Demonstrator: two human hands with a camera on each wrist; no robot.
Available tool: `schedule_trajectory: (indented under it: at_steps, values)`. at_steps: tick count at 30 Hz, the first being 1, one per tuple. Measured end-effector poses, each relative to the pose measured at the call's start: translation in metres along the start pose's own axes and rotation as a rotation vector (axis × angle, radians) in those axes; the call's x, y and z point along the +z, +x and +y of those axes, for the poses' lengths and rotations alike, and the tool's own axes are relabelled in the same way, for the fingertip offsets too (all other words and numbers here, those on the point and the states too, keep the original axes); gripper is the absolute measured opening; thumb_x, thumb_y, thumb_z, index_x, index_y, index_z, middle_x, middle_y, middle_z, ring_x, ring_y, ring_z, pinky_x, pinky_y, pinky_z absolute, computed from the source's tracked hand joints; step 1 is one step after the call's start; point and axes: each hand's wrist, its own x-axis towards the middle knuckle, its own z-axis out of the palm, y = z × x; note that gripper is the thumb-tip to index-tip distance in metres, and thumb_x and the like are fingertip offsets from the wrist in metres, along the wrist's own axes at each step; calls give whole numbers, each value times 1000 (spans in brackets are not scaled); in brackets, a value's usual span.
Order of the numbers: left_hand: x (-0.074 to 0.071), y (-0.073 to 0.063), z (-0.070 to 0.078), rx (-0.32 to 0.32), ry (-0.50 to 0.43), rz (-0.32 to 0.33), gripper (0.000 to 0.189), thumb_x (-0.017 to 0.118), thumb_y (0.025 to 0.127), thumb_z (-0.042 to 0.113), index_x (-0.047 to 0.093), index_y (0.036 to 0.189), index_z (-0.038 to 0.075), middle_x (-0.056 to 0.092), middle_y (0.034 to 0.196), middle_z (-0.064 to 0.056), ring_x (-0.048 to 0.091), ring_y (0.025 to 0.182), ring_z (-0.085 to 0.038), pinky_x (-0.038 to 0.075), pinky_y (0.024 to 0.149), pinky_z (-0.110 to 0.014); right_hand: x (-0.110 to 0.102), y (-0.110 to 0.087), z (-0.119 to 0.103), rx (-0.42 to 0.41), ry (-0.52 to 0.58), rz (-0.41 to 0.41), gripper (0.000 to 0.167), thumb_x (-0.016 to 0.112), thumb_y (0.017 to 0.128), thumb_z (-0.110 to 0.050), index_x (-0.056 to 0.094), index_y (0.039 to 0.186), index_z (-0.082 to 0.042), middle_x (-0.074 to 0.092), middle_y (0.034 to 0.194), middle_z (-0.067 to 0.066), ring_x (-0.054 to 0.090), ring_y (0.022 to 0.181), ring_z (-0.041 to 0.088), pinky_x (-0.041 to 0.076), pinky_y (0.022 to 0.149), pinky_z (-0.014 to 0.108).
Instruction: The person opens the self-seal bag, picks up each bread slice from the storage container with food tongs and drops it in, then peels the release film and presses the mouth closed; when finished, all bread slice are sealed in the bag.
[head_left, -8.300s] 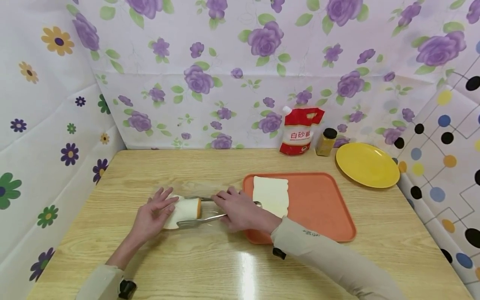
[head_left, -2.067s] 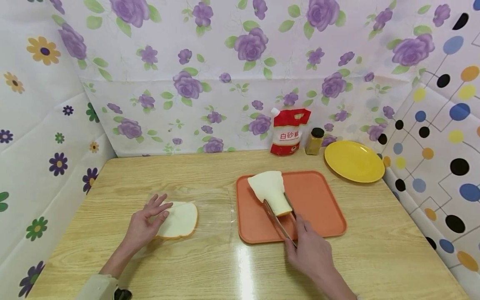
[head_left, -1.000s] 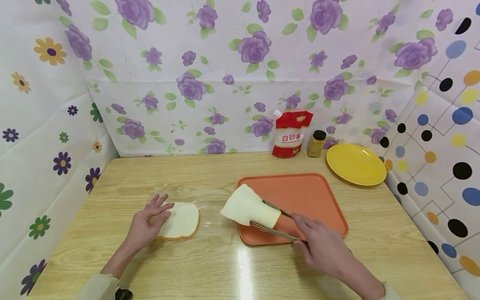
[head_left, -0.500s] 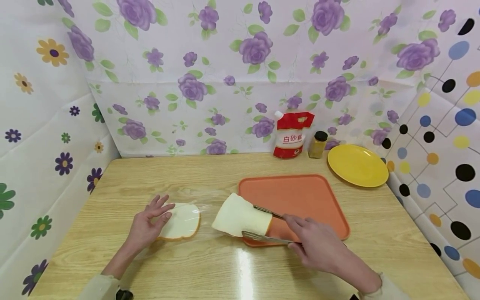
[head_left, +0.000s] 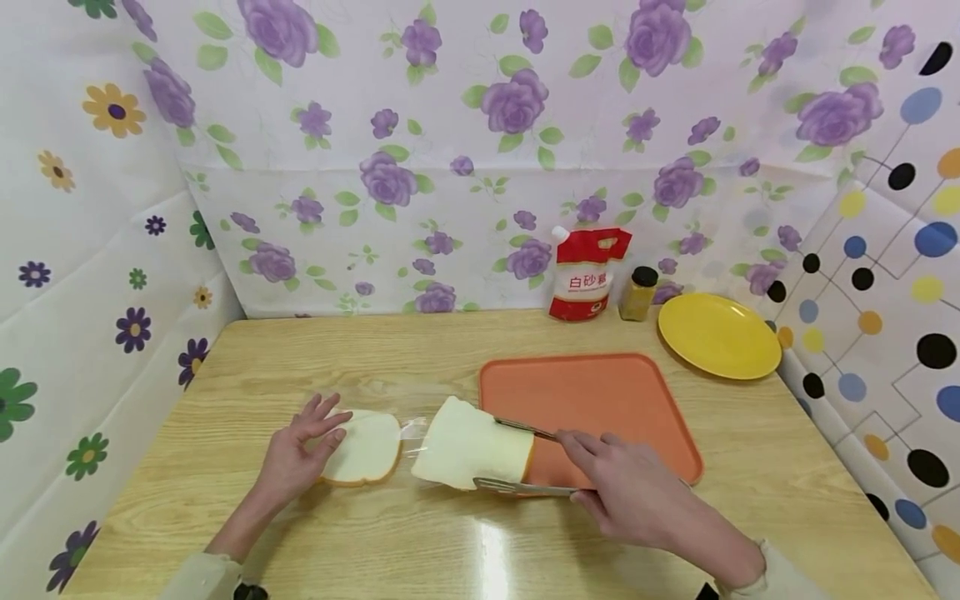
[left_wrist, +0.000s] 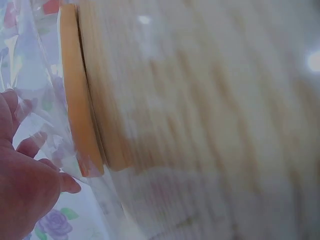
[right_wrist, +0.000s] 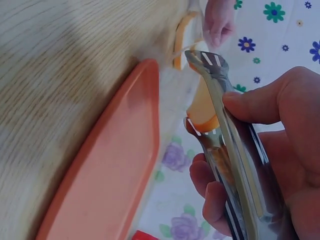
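In the head view my left hand [head_left: 296, 458] pinches clear plastic film [head_left: 414, 429] between thumb and forefinger, its other fingers spread. Within the film, beside that hand, a white bread slice [head_left: 366, 447] with an orange-brown crust lies flat; the left wrist view shows its crust [left_wrist: 80, 95] edge-on. My right hand [head_left: 645, 492] grips metal tongs [right_wrist: 235, 135], whose slotted ends squeeze another bread slice [head_left: 465, 448] at its right end. That slice is bowed at the tongs and fans out leftward, its free edge close to the film, its right end over the tray's left edge.
An orange-red tray [head_left: 592, 392] lies right of centre. Behind it stand a red-and-white sugar pouch [head_left: 585, 279] and a small black-lidded jar [head_left: 637, 296]. A yellow plate [head_left: 720, 337] leans at the back right. Patterned cloth walls [head_left: 315, 242] enclose the wooden table [head_left: 360, 350].
The first slice went from the tongs to the film on the left. My right hand then picked the second slice off the tray and carried it leftward. My left hand stayed by the film.
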Motion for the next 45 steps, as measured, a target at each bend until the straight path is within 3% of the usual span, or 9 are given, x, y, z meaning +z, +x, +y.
schedule_trajectory:
  at_steps: [11,16,21,25,34,37,42,44,45]
  values:
    - [0,-4,4,17,-7,2,23,72,85,-10,73,108,-7,53,134,-34,31,133,-61,14,101,-81,3,14,9,0,185,-118,57,72,92,-23,52,140,1,65,122,9,48,57,4,40,46,22]
    - [-1,-7,4,-3,5,-3,23,70,88,-8,72,110,-6,52,136,-34,29,134,-62,13,103,-80,-2,15,13,-11,234,-142,57,71,93,-22,52,140,4,63,128,16,46,52,0,49,53,27]
    - [-2,-6,3,8,-2,-9,23,69,89,-8,71,111,-7,51,136,-34,28,134,-62,12,103,-80,-1,25,15,-30,193,-156,57,70,94,-26,52,140,3,61,132,16,56,61,4,52,56,30]
    - [-1,-4,3,13,-6,-8,22,69,89,-8,71,111,-8,52,135,-34,28,134,-62,11,102,-81,5,34,12,-24,148,-175,59,68,95,-31,50,144,-3,61,135,13,68,88,18,57,67,37]
    - [0,-2,4,21,-8,5,24,71,86,-10,73,110,-6,55,132,-33,34,133,-58,16,102,-80,21,62,5,-64,197,-200,58,65,97,-29,48,147,-5,57,140,9,65,87,14,57,74,38]
    - [1,-3,2,14,-18,2,25,72,85,-10,72,110,-7,55,132,-33,35,135,-54,16,103,-79,28,71,4,-67,232,-210,58,65,97,-28,48,147,-6,57,140,8,62,78,9,56,74,37]
    - [2,-2,2,6,-17,2,25,72,85,-10,72,110,-7,55,131,-33,36,133,-56,17,103,-79,40,86,2,-95,266,-214,58,63,96,-24,46,148,-5,66,90,0,45,54,3,46,55,29]
    - [2,-1,2,9,-19,-1,25,71,86,-10,72,110,-7,55,131,-33,36,132,-58,16,103,-79,43,93,1,-112,265,-211,58,63,97,-23,44,149,-4,66,92,2,40,48,5,43,51,29]
    - [2,-1,4,12,-16,-2,24,71,86,-10,72,110,-7,55,131,-33,36,132,-58,16,102,-80,45,95,0,-124,261,-206,58,62,96,-21,44,149,-3,68,102,5,42,50,3,45,54,29]
